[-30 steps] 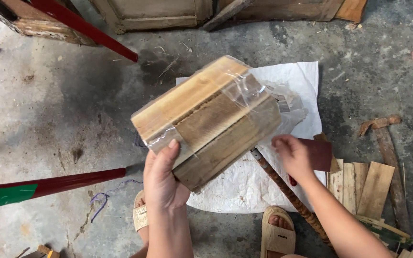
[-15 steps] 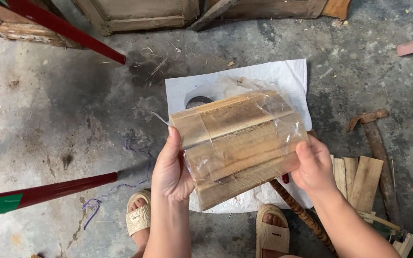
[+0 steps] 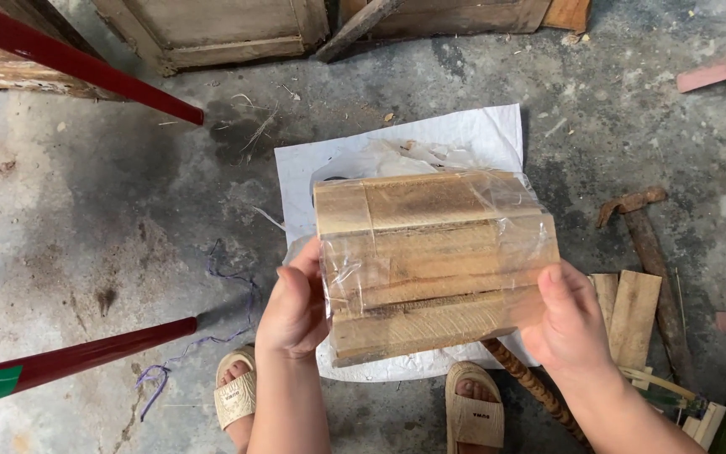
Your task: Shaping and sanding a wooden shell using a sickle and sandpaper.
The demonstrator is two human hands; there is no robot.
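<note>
I hold a bundle of wooden slats (image 3: pixel 430 261) wrapped in clear plastic film, level in front of me. My left hand (image 3: pixel 294 304) grips its left end, thumb on top. At the right end my right hand (image 3: pixel 566 321) grips it, thumb over the film. The bundle hangs above a white plastic sheet (image 3: pixel 481 139) spread on the concrete floor. Crumpled clear plastic (image 3: pixel 388 158) lies on the sheet behind the bundle.
A rusty hammer (image 3: pixel 644 240) and loose wooden slats (image 3: pixel 632 315) lie at the right. A twisted stick (image 3: pixel 531 387) lies under the bundle. Red poles (image 3: pixel 86 71) (image 3: pixel 77 357) cross the left side. Wooden frames (image 3: pixel 228 29) stand at the top. My sandalled feet (image 3: pixel 474 416) are below.
The bundle has turned from tilted to level and come nearer. My right hand, first on the sheet, has taken hold of the bundle's right end.
</note>
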